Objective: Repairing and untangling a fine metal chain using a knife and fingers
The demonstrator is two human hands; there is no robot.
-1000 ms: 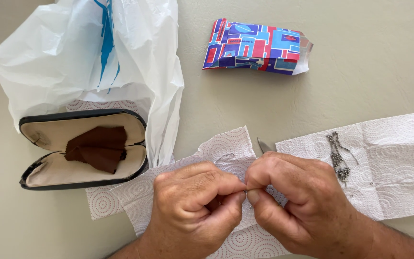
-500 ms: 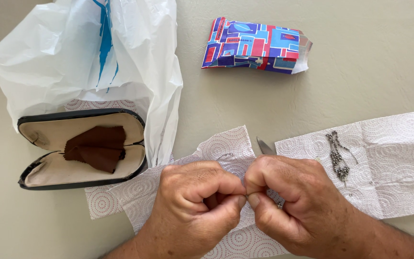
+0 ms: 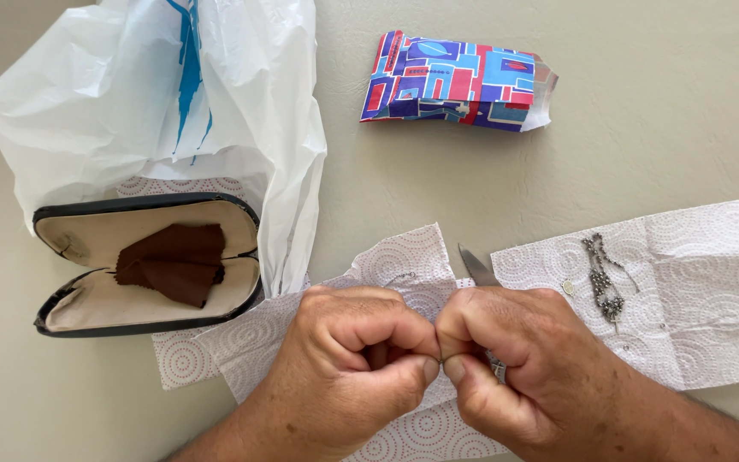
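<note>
Left hand (image 3: 352, 359) and right hand (image 3: 515, 359), both clenched thumb-to-thumb, pinch something too small to identify over the paper towel (image 3: 712, 282), apparently to catch pieces, the right also gripping a metal tool (image 3: 475, 265), beaded jewellery piece (image 3: 602, 278) lying beside.

White crinkled plastic bag with blue print (image 3: 130, 103), upper left | open black glasses case, beige lining (image 3: 87, 304), holding folded brown cloth (image 3: 173, 265) | colourful patterned paper packet (image 3: 455, 81), top centre
</note>
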